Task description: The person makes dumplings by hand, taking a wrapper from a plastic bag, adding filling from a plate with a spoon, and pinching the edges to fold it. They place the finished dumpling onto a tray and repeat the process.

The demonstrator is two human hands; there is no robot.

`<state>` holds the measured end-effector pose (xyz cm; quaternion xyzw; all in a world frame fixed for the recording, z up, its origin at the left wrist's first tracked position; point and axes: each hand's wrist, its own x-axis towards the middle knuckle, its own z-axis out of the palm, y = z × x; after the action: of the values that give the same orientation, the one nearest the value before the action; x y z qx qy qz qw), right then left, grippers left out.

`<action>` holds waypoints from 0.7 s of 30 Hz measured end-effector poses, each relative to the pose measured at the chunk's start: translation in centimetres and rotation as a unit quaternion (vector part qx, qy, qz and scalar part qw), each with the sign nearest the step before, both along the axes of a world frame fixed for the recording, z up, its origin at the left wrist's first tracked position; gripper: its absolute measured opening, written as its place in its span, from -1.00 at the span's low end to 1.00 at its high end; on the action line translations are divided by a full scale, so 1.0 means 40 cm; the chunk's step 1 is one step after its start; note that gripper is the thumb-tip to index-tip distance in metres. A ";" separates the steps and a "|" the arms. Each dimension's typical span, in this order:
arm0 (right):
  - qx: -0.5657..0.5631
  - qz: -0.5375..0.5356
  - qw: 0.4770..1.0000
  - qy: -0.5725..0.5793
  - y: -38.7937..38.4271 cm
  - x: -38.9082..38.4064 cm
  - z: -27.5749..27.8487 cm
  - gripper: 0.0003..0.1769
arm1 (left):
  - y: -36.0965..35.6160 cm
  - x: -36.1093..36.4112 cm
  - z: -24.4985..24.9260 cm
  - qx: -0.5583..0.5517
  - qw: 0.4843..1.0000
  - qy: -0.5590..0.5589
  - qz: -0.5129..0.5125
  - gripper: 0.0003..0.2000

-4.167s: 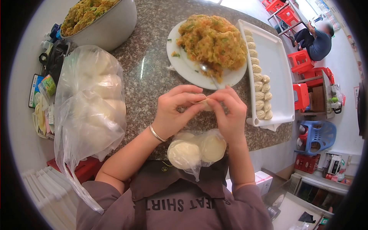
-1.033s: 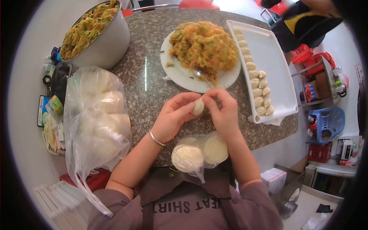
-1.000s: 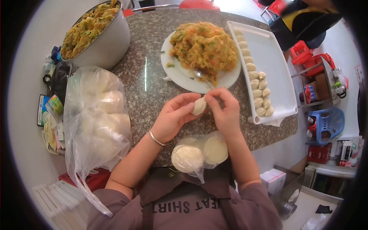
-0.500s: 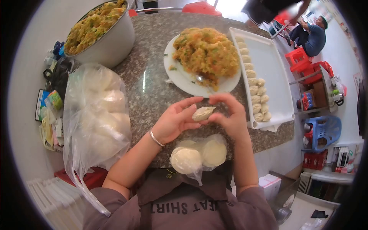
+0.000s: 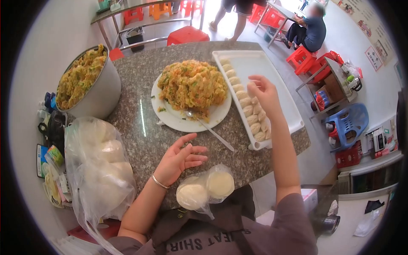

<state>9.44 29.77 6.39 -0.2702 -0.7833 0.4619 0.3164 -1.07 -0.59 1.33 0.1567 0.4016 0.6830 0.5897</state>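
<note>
My L hand (image 5: 180,157) is spread, w/ nothing in it, over the tabletop (image 5: 136,85). My R hand (image 5: 264,94) curls over the dumplings (image 5: 255,128); can't tell if it's pinching one. They're in rows in the tray (image 5: 257,63), prob. to save room. Skins (image 5: 192,196) sit near me, prob. for quick grabs.

A: What sort of place r u seeing?
B: On my remote feed, prob a small eatery. Red plastic stools (image 5: 302,58) nr a metal-legged table (image 5: 282,12), w/ a person (image 5: 313,34) seated there.
A: Not a home kitchen?
B: Doubt it. I've got posters (image 5: 374,58) on the wall, plus bulk qty food: lg pot (image 5: 102,93) of filling (image 5: 83,76), long tray (image 5: 255,63) w/ pleated dumplings (image 5: 255,128), all on a speckled worktop (image 5: 131,85).
A: Any other seating?
B: Yep, orange stool (image 5: 160,10) by a 2nd table (image 5: 123,9), far end.
</note>
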 end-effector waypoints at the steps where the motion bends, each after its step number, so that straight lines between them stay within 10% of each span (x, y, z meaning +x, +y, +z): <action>1: -0.020 -0.013 1.000 -0.013 0.036 -0.002 -0.016 -0.63 | 0.000 0.000 0.000 -0.003 1.000 0.000 0.002 -0.55; 9: 0.058 -0.085 0.958 -0.266 0.137 0.008 -0.071 -0.44 | -0.002 0.003 -0.003 -0.013 1.000 -0.001 0.006 -0.60; 15: 0.179 -0.124 0.967 -0.132 0.069 0.025 -0.065 -0.59 | -0.008 -0.004 -0.010 -0.004 1.000 0.018 -0.012 -0.64; 21: -0.029 0.310 0.940 -0.141 -0.248 0.183 0.064 -0.86 | -0.009 0.008 -0.001 0.049 0.965 0.144 -0.213 -0.70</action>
<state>16.74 19.85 8.96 -0.0852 -0.8510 0.5171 0.0356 -0.75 -0.94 1.28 0.3643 0.4058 0.5305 0.6490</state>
